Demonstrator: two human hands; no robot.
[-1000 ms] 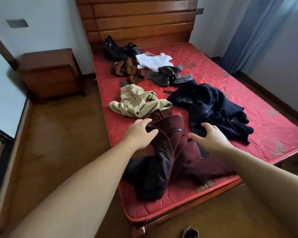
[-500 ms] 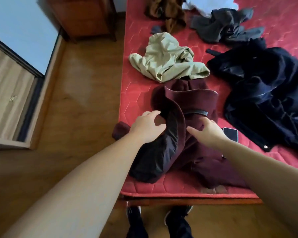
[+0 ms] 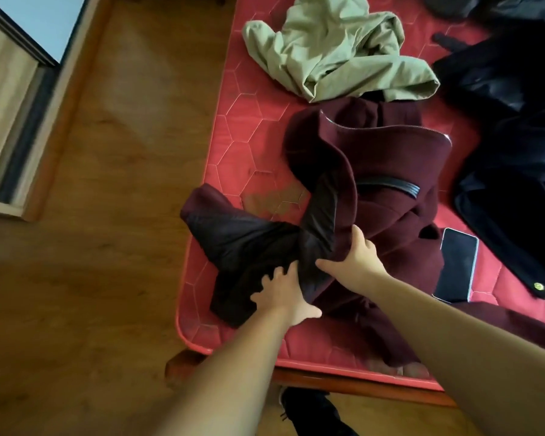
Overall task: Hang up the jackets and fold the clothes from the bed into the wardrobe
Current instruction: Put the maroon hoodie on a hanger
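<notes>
**Both hands on the maroon jacket**

The maroon jacket (image 3: 390,171) lies on the bed (image 3: 233,146). Left hand (image 3: 285,294) presses its dark lining with spread fingers; right hand (image 3: 357,258) grips the fold. A phone (image 3: 456,265) lies right of it.

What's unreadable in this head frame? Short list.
- Navy jacket: cut off by the top and right edges.
- Maroon jacket: lower hem hidden under the right forearm.
- Right hand: fingertips buried in the maroon fold it grips.
- Left hand: lies on the dark lining; any pinch is hidden.
- Wardrobe: blurred and cut off at the left edge.
- Phone: screen dark.
</notes>
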